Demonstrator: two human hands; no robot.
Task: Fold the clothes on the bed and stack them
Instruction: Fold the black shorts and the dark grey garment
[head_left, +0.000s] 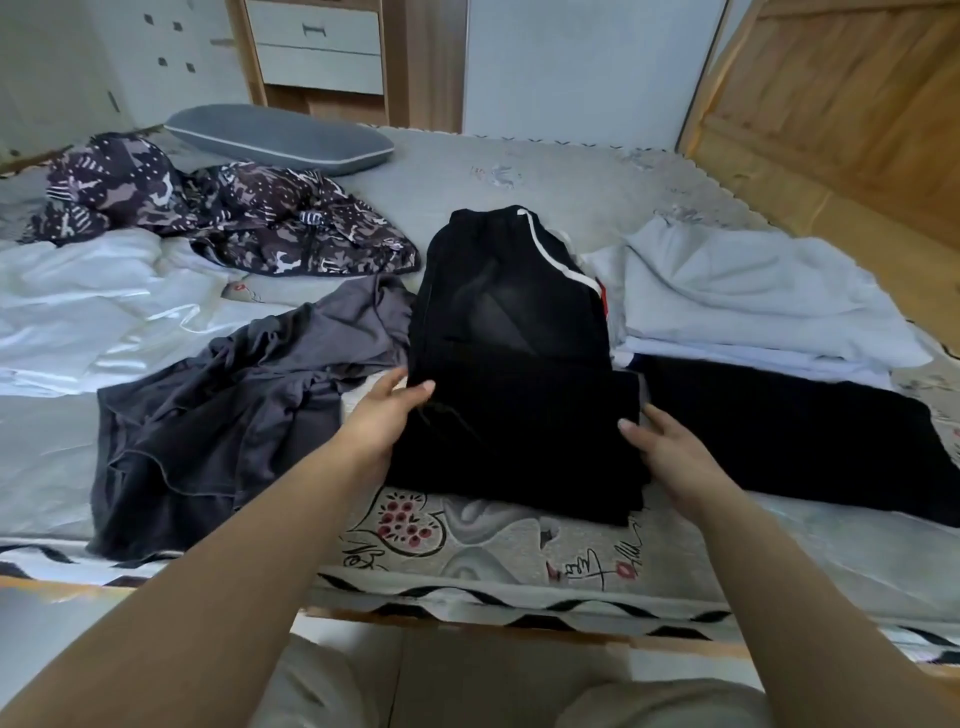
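1. Black trousers (514, 332), white side stripe: in hand, lying at the middle of the bed (519, 171) near its front edge. Doubled over at least once, I judge; the near half lies thicker than the far half. Fold not finished.
2. My left hand (387, 410): at the trousers' left edge, thumb on top of the cloth, the other fingers tucked beneath it, a light pinch on the edge.
3. My right hand (662, 441): at the right edge, thumb on the cloth, fingers mostly straight and slipped along the side. Whether they clasp the cloth I cannot tell.
4. Black garment (789, 436): flat just beside the trousers on the right. Looks smoothed; possibly folded.
5. Pale blue-white clothes (727, 291): layered behind it, top piece rumpled. Perhaps the start of a stack; uncertain.
6. Dark grey garment (223, 410): crumpled, left of the trousers. Unfolded.
7. White satin garment (88, 312): loose, far left. Unfolded.
8. Patterned dark garment (218, 208): heaped near the grey pillow (280, 137). Unfolded.
9. Reckoning: less than half done, three pieces untouched, no tidy stack made yet.
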